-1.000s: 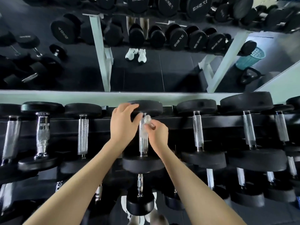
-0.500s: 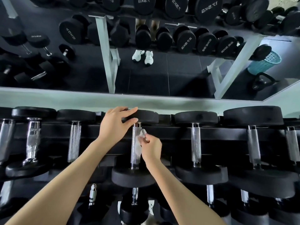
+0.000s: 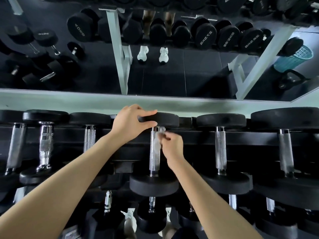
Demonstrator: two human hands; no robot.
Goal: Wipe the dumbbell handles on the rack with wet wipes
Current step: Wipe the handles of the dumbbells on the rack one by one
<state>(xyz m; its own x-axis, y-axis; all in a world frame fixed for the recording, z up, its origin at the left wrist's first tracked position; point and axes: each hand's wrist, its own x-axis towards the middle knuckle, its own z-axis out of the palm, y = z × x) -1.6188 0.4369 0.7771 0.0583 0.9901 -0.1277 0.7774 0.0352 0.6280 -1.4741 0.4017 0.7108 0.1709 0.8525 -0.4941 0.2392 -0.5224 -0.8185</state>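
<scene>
A row of black-headed dumbbells lies across the top tier of the rack (image 3: 189,135), steel handles running away from the viewer. The left hand (image 3: 131,121) grips the far head of the middle dumbbell (image 3: 160,120), fingers curled over the top of its rim and thumb tucked underneath. The right hand (image 3: 172,145) pinches a crumpled white wet wipe (image 3: 158,140) between its fingertips and holds it against the right side of the upper part of that dumbbell's knurled handle (image 3: 154,159), just below the far head. The near head of the same dumbbell sits low between the two forearms. To either side lie neighbouring handles: a knurled one (image 3: 220,150) to the right, another (image 3: 89,140) to the left, and a shinier contoured chrome one (image 3: 45,145) further left. Behind the rack a mirror (image 3: 172,75) reflects more dumbbells, so their white weight markings read back to front: one large head (image 3: 79,29) shows "40KG", another (image 3: 206,37) appears to read "27.5KG", and the two heads beside it also end in "KG", though their digits are too small to be sure of. No brand name is legible. The mirror also shows a pair of white shoes (image 3: 143,53) on dark floor, a teal basket (image 3: 296,57) and a black kettlebell (image 3: 290,80)
</scene>
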